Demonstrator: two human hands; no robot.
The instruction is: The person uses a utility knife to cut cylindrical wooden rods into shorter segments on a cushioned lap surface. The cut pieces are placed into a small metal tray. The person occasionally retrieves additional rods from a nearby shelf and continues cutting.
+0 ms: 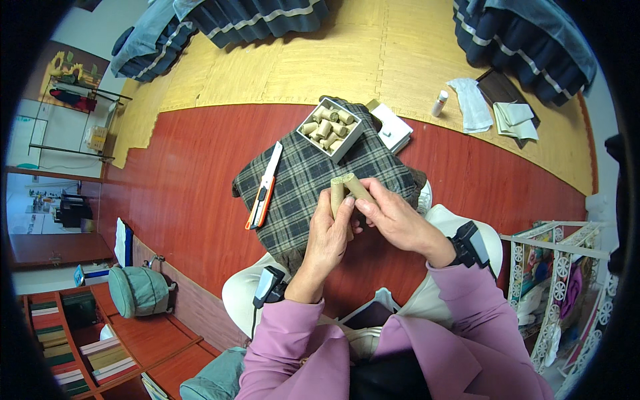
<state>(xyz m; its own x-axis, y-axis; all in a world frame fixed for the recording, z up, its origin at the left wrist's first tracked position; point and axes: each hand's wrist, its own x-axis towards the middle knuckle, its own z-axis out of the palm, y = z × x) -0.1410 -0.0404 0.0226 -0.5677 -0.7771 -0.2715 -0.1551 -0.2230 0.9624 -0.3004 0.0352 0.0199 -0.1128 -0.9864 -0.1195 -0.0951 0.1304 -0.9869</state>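
My left hand (330, 227) grips an upright, tan paper-wrapped roll (337, 196). A second such roll (361, 188), tilted, is in my right hand (392, 212), and the tops of the two rolls touch. Beneath both hands is a small surface covered with a dark plaid cloth (300, 192). On the cloth's far side a white box (344, 151) holds many short pieces of similar roll (324, 129). An orange-and-white utility knife (261, 195) lies at the left of the cloth, its long blade extended and pointing away from me. Some of my fingers are hidden behind the rolls.
Behind the cloth, a white carton (392, 127) rests on the red floor. Farther right are a small white bottle (439, 103), a white cloth (471, 106) and folded papers (515, 120). A white rack (555, 245) stands at right; a green round container (142, 291) is at left.
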